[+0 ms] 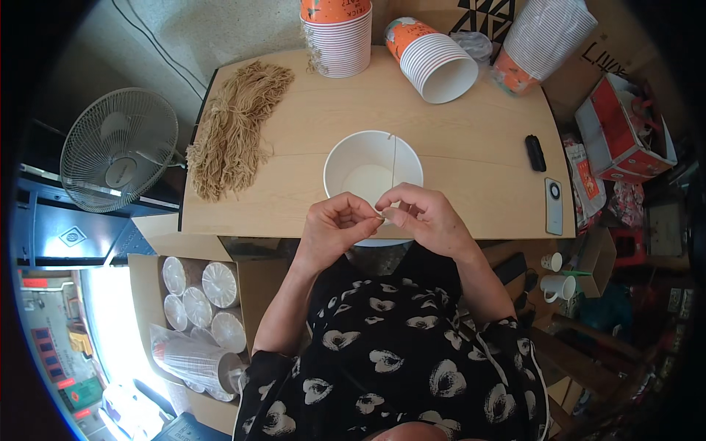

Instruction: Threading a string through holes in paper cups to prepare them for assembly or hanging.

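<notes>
String point(394, 158) pinched between left hand point(334, 224) and right hand point(423, 217) over white bucket point(346, 158).

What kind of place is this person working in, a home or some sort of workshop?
Probably a small home workshop for assembling paper buckets: stacks of paper cups on a wooden table, a pile of tan cords, and a cardboard box of more stacks beside it.

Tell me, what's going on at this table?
A person sits at a wooden table, both hands meeting over a white paper bucket. The left hand and right hand pinch a thin tan string that runs up to the bucket's far rim. A bundle of strings lies to the left; stacks of cups stand behind.
</notes>
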Motion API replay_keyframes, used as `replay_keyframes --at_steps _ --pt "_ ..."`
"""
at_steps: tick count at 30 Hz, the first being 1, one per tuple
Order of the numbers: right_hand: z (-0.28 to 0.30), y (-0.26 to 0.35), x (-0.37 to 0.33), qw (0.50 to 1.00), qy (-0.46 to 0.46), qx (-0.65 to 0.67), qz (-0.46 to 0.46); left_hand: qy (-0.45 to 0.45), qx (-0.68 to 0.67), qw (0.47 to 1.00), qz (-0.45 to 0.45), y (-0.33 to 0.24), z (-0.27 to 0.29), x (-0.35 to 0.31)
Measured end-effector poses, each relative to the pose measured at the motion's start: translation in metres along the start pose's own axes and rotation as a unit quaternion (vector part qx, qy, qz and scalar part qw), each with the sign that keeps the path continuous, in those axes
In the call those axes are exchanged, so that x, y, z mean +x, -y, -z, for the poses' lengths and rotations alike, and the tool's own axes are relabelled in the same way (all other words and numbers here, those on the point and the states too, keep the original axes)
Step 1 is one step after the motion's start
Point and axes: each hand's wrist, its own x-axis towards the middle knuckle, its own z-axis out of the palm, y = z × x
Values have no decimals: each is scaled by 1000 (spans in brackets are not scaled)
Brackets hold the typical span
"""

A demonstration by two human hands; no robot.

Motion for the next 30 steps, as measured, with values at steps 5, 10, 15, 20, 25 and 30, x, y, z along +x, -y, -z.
replay_keyframes --at_steps 5,10,15,20,25,30 --pt "0 2 0 1000 -1 -20 17 5 4 1000 1 -2 0 0" --pt "-6 -7 -1 999 11 32 -18 11 7 1000 -1 -1 1 1" --pt "-5 -6 -1 999 10 50 -16 -5 -16 999 42 -8 -1 -1" --pt "-5 -7 0 999 2 44 -15 -2 -14 999 42 -9 0 -1" --pt "-3 -9 -1 999 -4 45 -18 -3 3 999 45 -12 -2 -1" --pt "0 -6 -2 999 -4 35 -34 2 24 998 50 -16 -4 -2"
